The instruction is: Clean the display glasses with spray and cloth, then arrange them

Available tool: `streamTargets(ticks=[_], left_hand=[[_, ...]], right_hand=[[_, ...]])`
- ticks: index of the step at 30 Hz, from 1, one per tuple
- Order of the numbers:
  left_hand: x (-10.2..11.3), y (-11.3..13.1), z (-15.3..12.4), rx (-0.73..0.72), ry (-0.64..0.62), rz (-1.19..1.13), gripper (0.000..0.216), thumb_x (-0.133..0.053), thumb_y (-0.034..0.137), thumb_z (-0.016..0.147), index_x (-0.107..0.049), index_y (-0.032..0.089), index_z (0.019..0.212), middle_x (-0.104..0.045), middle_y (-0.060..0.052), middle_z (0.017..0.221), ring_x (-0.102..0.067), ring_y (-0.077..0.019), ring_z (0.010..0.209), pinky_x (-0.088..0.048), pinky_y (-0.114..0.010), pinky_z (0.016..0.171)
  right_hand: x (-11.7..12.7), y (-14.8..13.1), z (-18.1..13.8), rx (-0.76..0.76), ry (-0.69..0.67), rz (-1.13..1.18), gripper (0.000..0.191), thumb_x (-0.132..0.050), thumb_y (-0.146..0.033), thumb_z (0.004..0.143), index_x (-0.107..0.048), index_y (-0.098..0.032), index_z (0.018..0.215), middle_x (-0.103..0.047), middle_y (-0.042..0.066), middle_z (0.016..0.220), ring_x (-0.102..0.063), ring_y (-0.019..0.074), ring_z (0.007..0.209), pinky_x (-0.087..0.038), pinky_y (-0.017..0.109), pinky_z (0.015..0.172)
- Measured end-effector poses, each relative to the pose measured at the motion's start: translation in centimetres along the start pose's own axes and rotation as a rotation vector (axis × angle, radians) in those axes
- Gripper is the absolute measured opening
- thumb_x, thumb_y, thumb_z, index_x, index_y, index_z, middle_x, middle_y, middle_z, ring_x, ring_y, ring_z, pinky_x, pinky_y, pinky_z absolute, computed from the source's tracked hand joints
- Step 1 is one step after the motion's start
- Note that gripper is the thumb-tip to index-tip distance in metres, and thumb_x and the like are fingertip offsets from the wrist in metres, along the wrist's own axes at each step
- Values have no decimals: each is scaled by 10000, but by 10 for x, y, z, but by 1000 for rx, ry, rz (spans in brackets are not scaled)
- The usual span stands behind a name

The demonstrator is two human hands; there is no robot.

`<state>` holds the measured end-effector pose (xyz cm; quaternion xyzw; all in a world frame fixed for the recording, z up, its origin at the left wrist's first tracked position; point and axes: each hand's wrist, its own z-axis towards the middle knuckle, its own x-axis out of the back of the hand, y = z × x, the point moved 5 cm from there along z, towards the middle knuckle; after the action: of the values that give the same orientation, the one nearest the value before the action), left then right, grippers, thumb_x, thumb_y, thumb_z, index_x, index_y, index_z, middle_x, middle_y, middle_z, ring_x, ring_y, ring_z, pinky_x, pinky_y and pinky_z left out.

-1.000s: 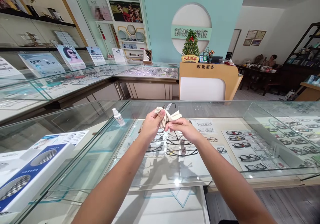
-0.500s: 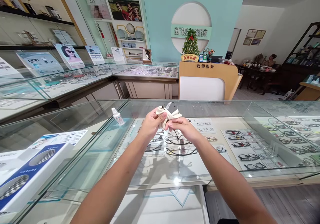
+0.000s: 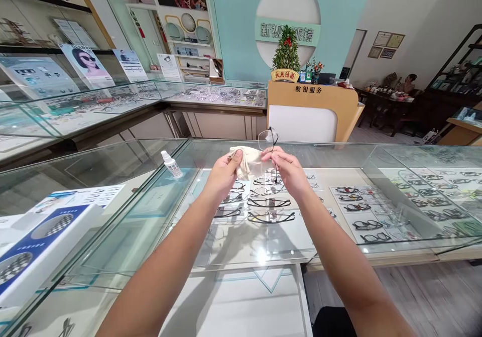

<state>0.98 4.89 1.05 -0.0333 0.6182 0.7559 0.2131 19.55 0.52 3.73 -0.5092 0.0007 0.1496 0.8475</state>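
My left grip (image 3: 222,174) pinches the cream cloth (image 3: 244,157), my right grip (image 3: 288,169) holds the glasses (image 3: 268,140), both raised right of the spray bottle (image 3: 171,164). Wiping seems mid-course: cloth seemingly against one lens, glasses not yet set down.

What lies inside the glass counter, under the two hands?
Rows of spectacle frames on pale cards. The left hand with cloth and right hand with eyeglasses hide a few.

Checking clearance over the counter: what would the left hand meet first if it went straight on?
Likely the glasses held by the right hand, just past the cloth the left hand pinches; depth is hard to judge.
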Motion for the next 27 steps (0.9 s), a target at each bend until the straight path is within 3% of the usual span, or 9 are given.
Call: streamTargets(ticks=[4, 9, 17, 27], left_hand=[[-14, -5, -11, 71, -139, 129, 651, -894, 751, 782, -786, 146, 998, -716, -46, 806, -617, -172, 721, -489, -276, 677], [-26, -8, -19, 107, -259, 156, 622, -876, 750, 805, -761, 152, 931, -646, -18, 755, -538, -141, 683, -437, -256, 653], [-27, -12, -16, 96, -234, 88, 614, -887, 741, 793, -708, 154, 825, -623, -11, 732, -520, -136, 683, -421, -249, 647], [-24, -10, -18, 89, -230, 127, 499, -951, 608, 780, -772, 160, 908, -645, -11, 712, -530, -122, 605, -396, -245, 583]], right_hand=[[2, 5, 1, -22, 34, -20, 368, -790, -627, 935, -881, -271, 935, -646, 67, 1229, -566, 290, 1367, -420, 382, 1189], [-6, 16, -1, -76, 4, -9, 419, -788, -684, 928, -889, -290, 1029, -630, 54, 1189, -593, 257, 1247, -443, 373, 1180], [-19, 12, -4, -68, -53, -67, 523, -773, -744, 919, -893, -271, 1108, -598, 52, 1099, -588, 245, 1197, -426, 418, 1210], [-19, 9, -5, -46, -60, -76, 485, -775, -708, 936, -895, -273, 1115, -649, 56, 1086, -574, 254, 1176, -450, 457, 1188]])
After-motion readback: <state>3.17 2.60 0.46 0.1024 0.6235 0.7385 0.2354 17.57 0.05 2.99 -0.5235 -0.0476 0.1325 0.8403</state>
